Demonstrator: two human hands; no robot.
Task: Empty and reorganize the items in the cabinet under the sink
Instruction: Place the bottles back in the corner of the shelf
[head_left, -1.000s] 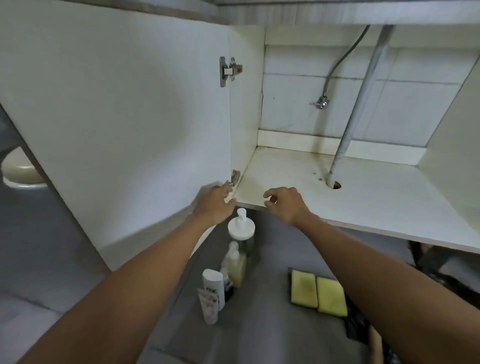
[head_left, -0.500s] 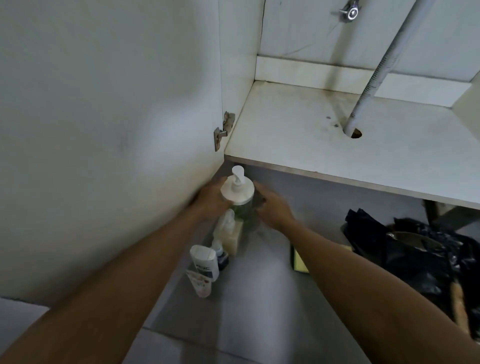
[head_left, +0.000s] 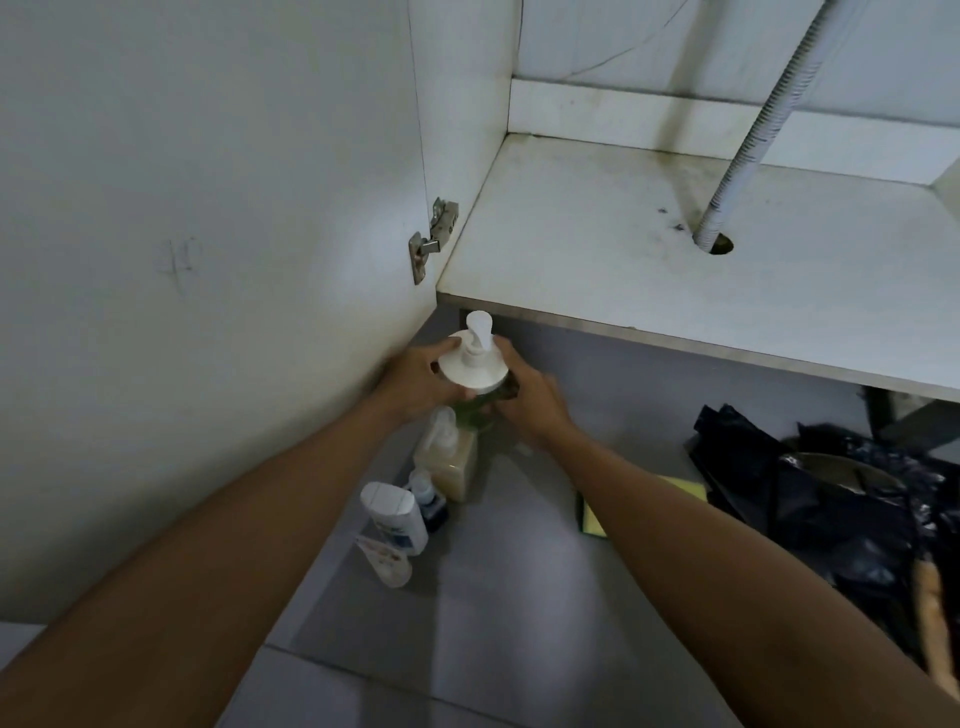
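A green pump bottle (head_left: 474, 364) with a wide white cap and pump head is on the grey floor just below the front edge of the cabinet floor (head_left: 597, 249). My left hand (head_left: 415, 379) grips its left side and my right hand (head_left: 530, 400) grips its right side. Close behind it toward me stand a clear bottle of yellowish liquid (head_left: 449, 462), a small blue-capped bottle (head_left: 428, 496), a white tube (head_left: 397, 514) and a smaller tube (head_left: 387, 561). The cabinet floor is bare and stained.
The open cabinet door (head_left: 208, 234) stands at the left, with its hinge (head_left: 434, 236) by the cabinet corner. A corrugated drain hose (head_left: 753, 135) goes down through a hole in the cabinet floor. Yellow sponges (head_left: 685, 488) and a black plastic bag (head_left: 831, 504) lie on the floor at right.
Both hands dropped from the cabinet's front edge to the pump bottle and closed round it. The view tilted downward and nearer to the floor.
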